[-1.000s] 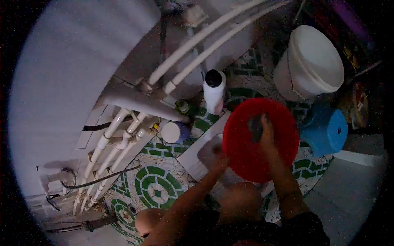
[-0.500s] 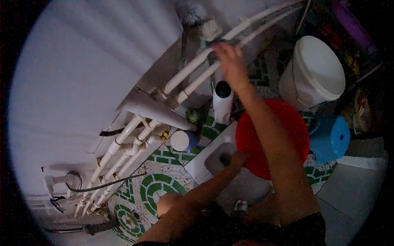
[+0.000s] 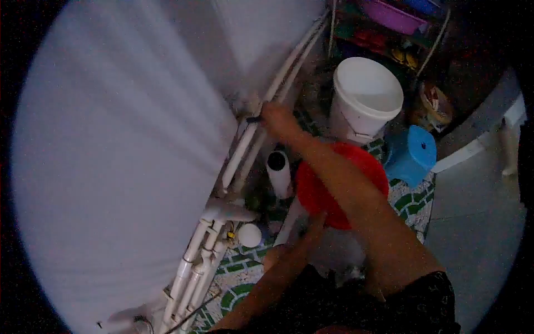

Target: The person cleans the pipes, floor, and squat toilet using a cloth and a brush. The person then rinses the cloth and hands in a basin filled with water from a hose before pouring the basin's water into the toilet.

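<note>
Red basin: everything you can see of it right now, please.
The red basin is round, wide and open, apparently plastic, in one plain colour. It sits between the white bottle and the blue stool, nearer us than the white bucket. The left hand is at its near edge; whether it grips is unclear. The right forearm crosses above, hiding part. Contents: can't tell.

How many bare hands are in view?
2: the right hand at the long white pipes, the left hand at the round red basin's near edge.
</note>
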Demonstrator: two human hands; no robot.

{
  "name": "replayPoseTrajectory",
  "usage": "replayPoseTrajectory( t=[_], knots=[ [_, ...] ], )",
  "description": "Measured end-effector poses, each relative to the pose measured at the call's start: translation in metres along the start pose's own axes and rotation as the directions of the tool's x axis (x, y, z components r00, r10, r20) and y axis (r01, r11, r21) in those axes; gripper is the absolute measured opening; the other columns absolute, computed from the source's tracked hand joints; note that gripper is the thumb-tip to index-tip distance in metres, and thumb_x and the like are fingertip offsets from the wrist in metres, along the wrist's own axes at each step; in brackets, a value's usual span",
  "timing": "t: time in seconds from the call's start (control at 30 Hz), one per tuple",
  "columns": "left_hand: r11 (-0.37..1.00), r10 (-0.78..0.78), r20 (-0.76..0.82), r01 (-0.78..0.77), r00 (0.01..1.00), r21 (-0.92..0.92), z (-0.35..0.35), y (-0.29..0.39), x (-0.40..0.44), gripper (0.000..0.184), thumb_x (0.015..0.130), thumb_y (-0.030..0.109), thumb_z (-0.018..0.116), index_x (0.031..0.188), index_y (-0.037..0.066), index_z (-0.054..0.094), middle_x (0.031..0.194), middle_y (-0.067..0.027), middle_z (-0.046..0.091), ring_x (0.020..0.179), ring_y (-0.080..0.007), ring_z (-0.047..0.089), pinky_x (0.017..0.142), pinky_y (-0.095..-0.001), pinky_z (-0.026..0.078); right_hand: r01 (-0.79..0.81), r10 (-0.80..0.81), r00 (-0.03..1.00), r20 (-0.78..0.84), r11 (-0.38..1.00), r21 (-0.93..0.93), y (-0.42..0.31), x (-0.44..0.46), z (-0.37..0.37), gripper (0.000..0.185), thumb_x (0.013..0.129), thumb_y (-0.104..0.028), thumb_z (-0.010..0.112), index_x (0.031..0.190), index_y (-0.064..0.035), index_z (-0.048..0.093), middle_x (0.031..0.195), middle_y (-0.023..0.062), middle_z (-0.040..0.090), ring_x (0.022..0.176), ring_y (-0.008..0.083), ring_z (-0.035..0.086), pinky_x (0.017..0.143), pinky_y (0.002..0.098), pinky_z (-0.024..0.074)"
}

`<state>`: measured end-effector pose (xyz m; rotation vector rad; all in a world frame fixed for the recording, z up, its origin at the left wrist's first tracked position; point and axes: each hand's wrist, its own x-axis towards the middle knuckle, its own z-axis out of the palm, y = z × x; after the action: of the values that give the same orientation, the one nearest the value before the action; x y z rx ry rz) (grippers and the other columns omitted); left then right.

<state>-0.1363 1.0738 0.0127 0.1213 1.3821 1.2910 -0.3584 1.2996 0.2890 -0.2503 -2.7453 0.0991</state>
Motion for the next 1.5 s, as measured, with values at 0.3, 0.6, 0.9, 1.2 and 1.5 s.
replayPoseTrajectory(
  t=[0.3,0.6,0.9,1.2,1.5],
  knots=[
    [1.000,-0.009,-0.067,0.010,0.998,0.013,-0.033,-0.001,0.008,0.039,0.093,0.022,0.066,0.124,-0.003,0.065,0.115,-0.0194,0.072,0.099,-0.0303,0.070,0.084,-0.0442,0.057,-0.104,0.127,0.987,-0.099,0.973,0.205,0.078,0.050,0.000,0.035,0.091,-0.010,0.062,0.126,-0.0061,0.063,0.125,0.0164,0.063,0.121,0.0395,0.057,0.100,0.0477,0.0505],
    [1.000,-0.005,-0.216,0.008,0.976,0.014,-0.024,0.004,0.029,0.040,0.094,0.023,0.066,0.124,-0.002,0.065,0.114,-0.0189,0.072,0.099,-0.0300,0.069,0.083,-0.0443,0.057,0.137,-0.023,0.976,-0.214,0.835,0.533,0.117,0.052,-0.008,0.043,0.090,-0.004,0.065,0.133,-0.0078,0.062,0.132,0.0157,0.063,0.122,0.0381,0.059,0.105,0.0471,0.0486],
    [0.992,-0.102,-0.397,0.125,0.912,0.032,-0.014,0.003,0.033,0.041,0.094,0.024,0.067,0.125,-0.002,0.065,0.114,-0.0185,0.072,0.099,-0.0298,0.069,0.083,-0.0443,0.057,0.389,-0.370,0.898,-0.240,0.921,0.034,0.262,0.110,0.035,0.063,0.085,0.002,0.060,0.145,-0.0170,0.056,0.150,0.0072,0.051,0.135,0.0370,0.048,0.110,0.0447,0.0470],
    [0.941,-0.238,-0.555,0.332,0.797,0.074,0.011,0.021,0.041,0.041,0.094,0.025,0.067,0.126,-0.001,0.065,0.114,-0.0180,0.072,0.099,-0.0295,0.069,0.083,-0.0444,0.056,0.166,-0.158,0.929,-0.333,0.986,-0.004,0.469,0.198,0.055,0.049,0.091,0.000,0.053,0.138,-0.0118,0.061,0.143,0.0143,0.057,0.131,0.0386,0.052,0.113,0.0463,0.0435],
    [0.898,-0.331,-0.637,0.439,0.696,0.013,0.044,0.038,0.029,0.042,0.094,0.025,0.067,0.126,-0.001,0.064,0.114,-0.0175,0.071,0.099,-0.0293,0.069,0.083,-0.0445,0.056,-0.360,0.342,0.918,-0.202,0.931,-0.063,0.624,0.283,0.042,0.045,0.092,-0.004,0.057,0.136,-0.0126,0.060,0.141,0.0163,0.058,0.130,0.0389,0.054,0.111,0.0503,0.0442]
  ],
)
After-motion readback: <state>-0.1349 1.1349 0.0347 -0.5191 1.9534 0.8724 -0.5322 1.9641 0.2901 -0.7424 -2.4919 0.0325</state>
